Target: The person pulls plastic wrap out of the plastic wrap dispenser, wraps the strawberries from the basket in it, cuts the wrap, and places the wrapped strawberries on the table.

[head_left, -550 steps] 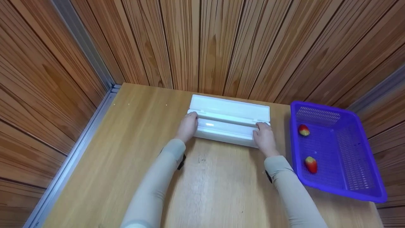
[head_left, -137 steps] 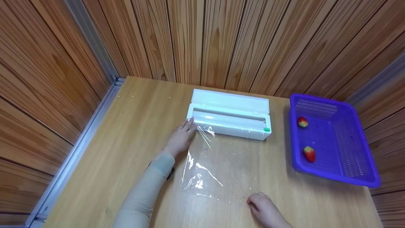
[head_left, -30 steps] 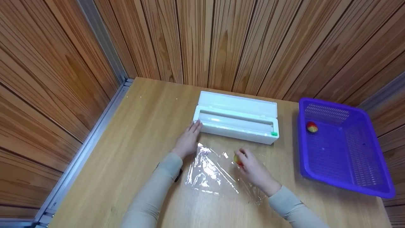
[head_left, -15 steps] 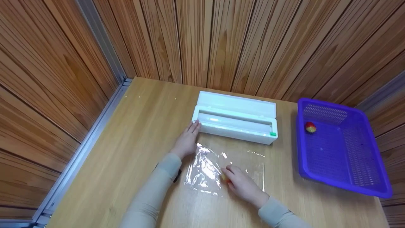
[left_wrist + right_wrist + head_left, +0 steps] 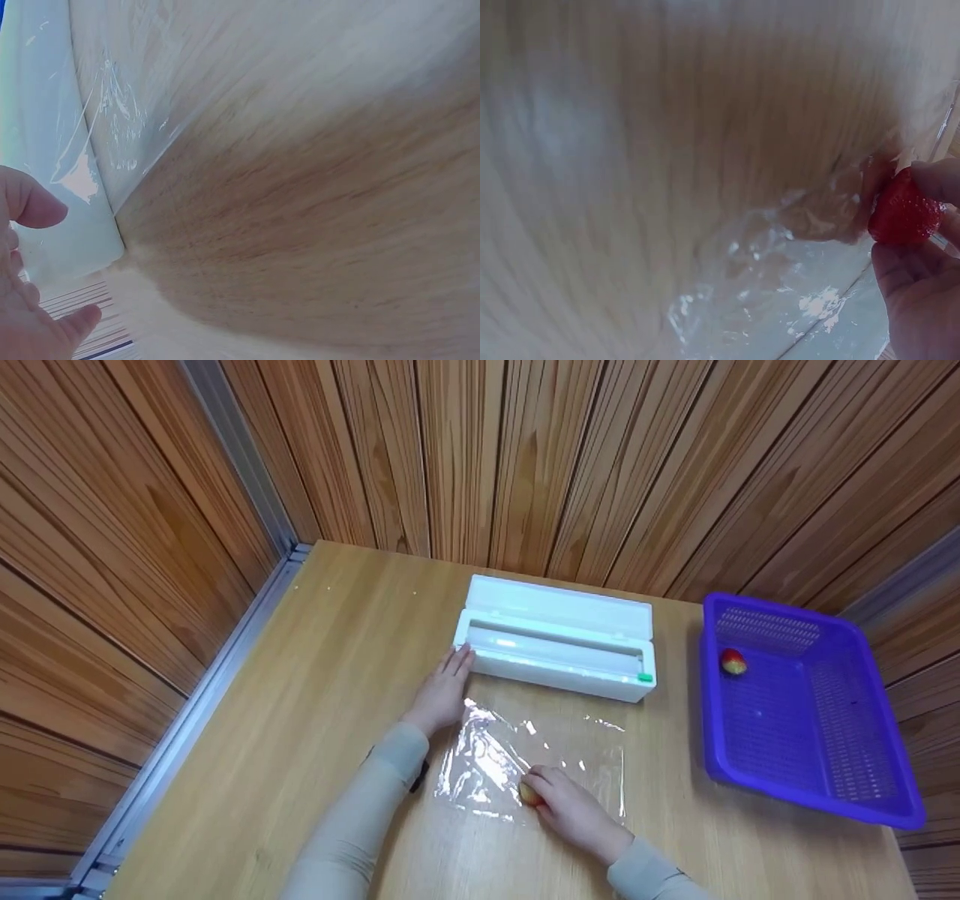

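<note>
A strawberry (image 5: pixel 906 210) is pinched between the thumb and fingers of my right hand (image 5: pixel 576 808), low over a sheet of clear cling film (image 5: pixel 480 761). In the head view the strawberry's pale end (image 5: pixel 529 793) peeks out left of the fingers. The film is spread on the table in front of a white cling film dispenser (image 5: pixel 555 679), whose lid is raised and whose roll (image 5: pixel 555 650) shows inside. My left hand (image 5: pixel 441 694) rests at the dispenser's front left corner, fingers extended; the left wrist view shows its thumb (image 5: pixel 37 202) over the white casing.
To the right stands a purple plastic basket (image 5: pixel 712 727) with another strawberry (image 5: pixel 733 661) inside, near its left wall. A small green piece (image 5: pixel 645 678) sits at the dispenser's right end. Wood-panelled walls (image 5: pixel 525 465) enclose the table (image 5: pixel 360 615) at the back and sides.
Film has been pulled out from the dispenser and one strawberry taken from the basket. Over the last second my right hand brought it left and nearer me over the film; my left hand stayed put.
</note>
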Motion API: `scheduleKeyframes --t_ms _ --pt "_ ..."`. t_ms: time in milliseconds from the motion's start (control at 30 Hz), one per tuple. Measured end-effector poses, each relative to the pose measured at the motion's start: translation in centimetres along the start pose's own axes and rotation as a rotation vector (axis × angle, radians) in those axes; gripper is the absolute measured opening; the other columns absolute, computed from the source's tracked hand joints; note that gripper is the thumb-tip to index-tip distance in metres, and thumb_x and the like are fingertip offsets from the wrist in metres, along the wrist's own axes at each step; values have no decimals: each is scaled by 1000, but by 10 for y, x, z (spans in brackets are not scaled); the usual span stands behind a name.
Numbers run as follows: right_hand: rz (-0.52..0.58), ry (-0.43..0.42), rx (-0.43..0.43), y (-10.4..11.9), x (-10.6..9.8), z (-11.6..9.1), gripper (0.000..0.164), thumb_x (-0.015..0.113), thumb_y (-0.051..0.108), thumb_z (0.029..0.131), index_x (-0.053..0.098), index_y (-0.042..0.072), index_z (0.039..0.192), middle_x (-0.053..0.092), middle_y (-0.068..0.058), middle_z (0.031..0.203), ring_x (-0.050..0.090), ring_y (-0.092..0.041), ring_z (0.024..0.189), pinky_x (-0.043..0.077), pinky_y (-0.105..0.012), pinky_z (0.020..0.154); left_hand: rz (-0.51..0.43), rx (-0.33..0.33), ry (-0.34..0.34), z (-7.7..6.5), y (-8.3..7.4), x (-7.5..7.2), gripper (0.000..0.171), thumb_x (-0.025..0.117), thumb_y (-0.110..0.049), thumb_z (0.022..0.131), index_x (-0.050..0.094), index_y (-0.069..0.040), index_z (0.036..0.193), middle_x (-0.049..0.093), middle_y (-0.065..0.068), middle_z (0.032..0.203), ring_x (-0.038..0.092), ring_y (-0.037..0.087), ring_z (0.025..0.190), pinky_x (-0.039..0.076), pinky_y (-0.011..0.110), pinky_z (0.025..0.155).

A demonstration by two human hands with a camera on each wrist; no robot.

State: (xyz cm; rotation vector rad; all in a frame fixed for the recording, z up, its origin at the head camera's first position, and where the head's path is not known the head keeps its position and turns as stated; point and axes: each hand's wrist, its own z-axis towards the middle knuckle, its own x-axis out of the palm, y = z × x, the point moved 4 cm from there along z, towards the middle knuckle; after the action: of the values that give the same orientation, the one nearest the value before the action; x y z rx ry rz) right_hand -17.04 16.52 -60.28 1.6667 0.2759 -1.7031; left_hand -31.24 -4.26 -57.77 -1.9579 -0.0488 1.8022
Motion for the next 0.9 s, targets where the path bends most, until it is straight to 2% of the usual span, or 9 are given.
scheduleKeyframes --t_ms 200,333,433,600,733,800,900 --pt "12 -30 -24 1 0 -3 42 64 11 76 53 11 117 55 -4 113 51 -18 105 45 -35 89 11 0 -26 1 -2 1 69 46 -9 84 8 -17 142 1 0 150 4 25 138 28 47 104" --pt "4 -54 -37 1 0 -4 44 65 10 75 53 11 118 55 -4 114 52 -18 105 45 -34 89 -114 -47 -12 1 0 2 66 43 -9 87 9 -25 141 -6 -1 149 4 27 137 23 49 106" --pt "8 -56 -36 1 0 -4 45 65 8 74 53 11 118 56 -4 114 52 -19 106 45 -34 89 -164 -54 -32 2 3 2 65 44 -8 87 13 -28 140 -3 1 149 9 26 137 22 46 107" --pt "45 -17 3 0 1 -4 47 63 7 76 51 12 120 54 -5 117 51 -20 109 44 -36 91 -92 10 -125 1 6 -2 66 44 -4 84 15 -23 141 13 4 147 9 27 137 20 44 109" --pt "54 20 31 -2 2 -4 46 62 8 77 50 13 122 53 -4 119 50 -21 110 43 -37 92 -76 28 -185 -5 5 -5 62 43 -8 87 15 -25 140 15 5 146 4 29 137 18 49 108" --pt "56 28 35 -2 2 -4 46 62 8 78 50 13 122 53 -5 119 50 -21 111 42 -37 93 -84 41 -182 -12 2 -5 58 43 -11 88 18 -25 139 13 5 146 3 29 137 18 51 107" --pt "63 28 30 -3 3 -3 46 62 8 78 50 12 122 53 -5 119 50 -21 111 42 -37 93 -95 113 -150 -28 -7 -4 58 49 -12 86 24 -23 137 15 7 145 6 30 136 19 51 107"
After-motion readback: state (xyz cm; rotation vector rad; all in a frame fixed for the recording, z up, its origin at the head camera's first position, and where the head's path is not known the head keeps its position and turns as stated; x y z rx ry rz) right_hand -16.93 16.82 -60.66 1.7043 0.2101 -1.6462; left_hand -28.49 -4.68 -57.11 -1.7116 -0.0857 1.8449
